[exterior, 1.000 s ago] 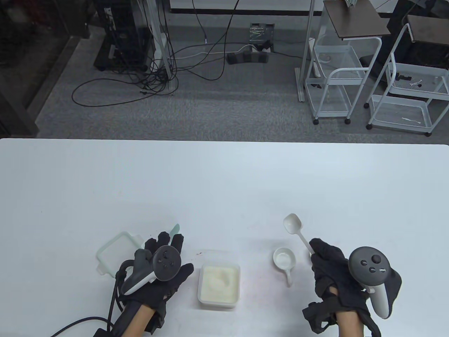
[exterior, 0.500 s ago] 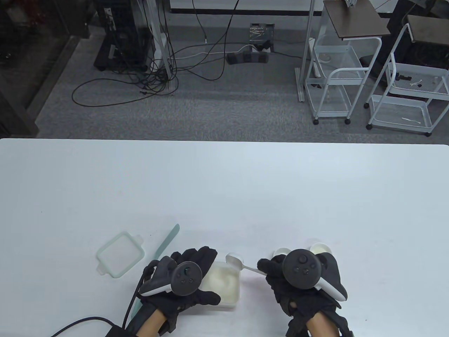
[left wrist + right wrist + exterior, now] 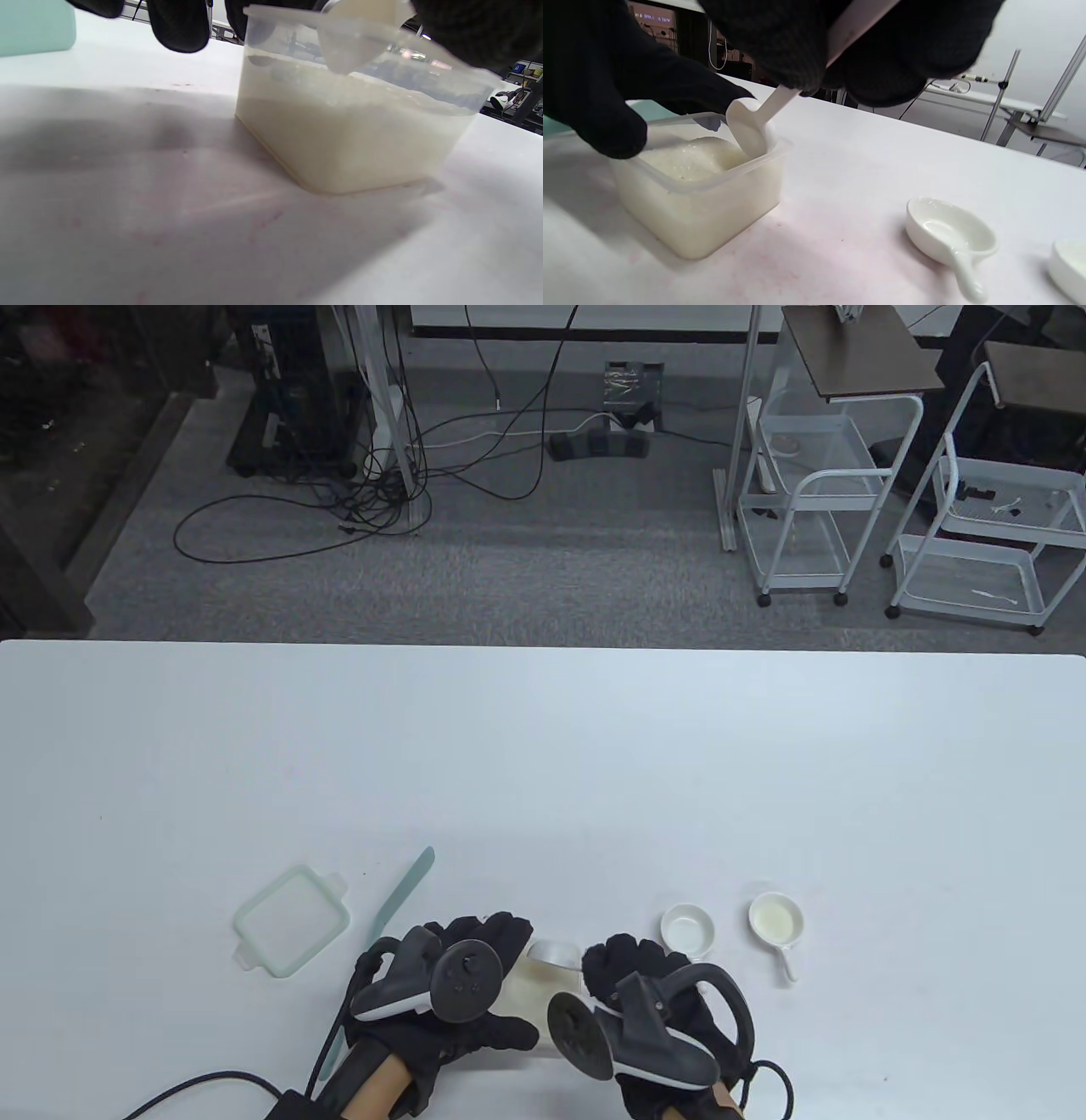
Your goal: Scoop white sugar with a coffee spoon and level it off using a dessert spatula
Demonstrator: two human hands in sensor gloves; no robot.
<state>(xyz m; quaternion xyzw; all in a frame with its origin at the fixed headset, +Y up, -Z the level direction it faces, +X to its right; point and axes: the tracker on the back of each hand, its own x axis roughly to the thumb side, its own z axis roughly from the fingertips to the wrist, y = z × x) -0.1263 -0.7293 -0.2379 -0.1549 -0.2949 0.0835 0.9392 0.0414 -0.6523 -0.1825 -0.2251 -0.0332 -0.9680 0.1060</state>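
Observation:
A clear plastic container [image 3: 536, 991] of white sugar [image 3: 687, 159] stands near the table's front edge. My left hand [image 3: 496, 943] holds the container by its left side, with fingers [image 3: 598, 97] on the rim. My right hand [image 3: 624, 965] grips the handle of a white coffee spoon [image 3: 556, 953]. The spoon's bowl [image 3: 748, 129] is tipped down into the sugar at the container's far right corner; it also shows in the left wrist view [image 3: 356, 46]. The mint-green dessert spatula [image 3: 400, 892] lies on the table to the left, beyond my left hand, untouched.
The container's lid [image 3: 291, 921] lies left of the spatula. Two small white handled dishes [image 3: 687, 929] [image 3: 775, 919] stand right of the container; the nearer one [image 3: 950, 233] is close to my right hand. The white table [image 3: 543, 763] stretches far beyond.
My right hand has carried the spoon left from beside the dishes and tipped its bowl down into the sugar. My left hand has moved right from the spatula onto the container.

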